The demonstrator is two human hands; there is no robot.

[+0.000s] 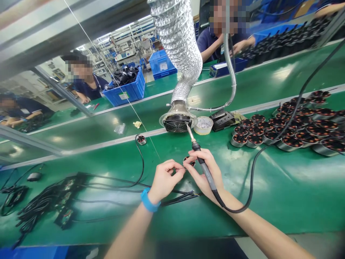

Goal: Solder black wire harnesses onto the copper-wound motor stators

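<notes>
Green conveyor belt (283,201) with wound motors (292,143) and black cables (35,212)

The right hand (205,173) partly hides the small motor (189,160).

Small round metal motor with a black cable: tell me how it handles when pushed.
The small round metal motor likely feels heavy for its size, being metal. Its round body may roll if pushed, though the black cable would drag.
</notes>
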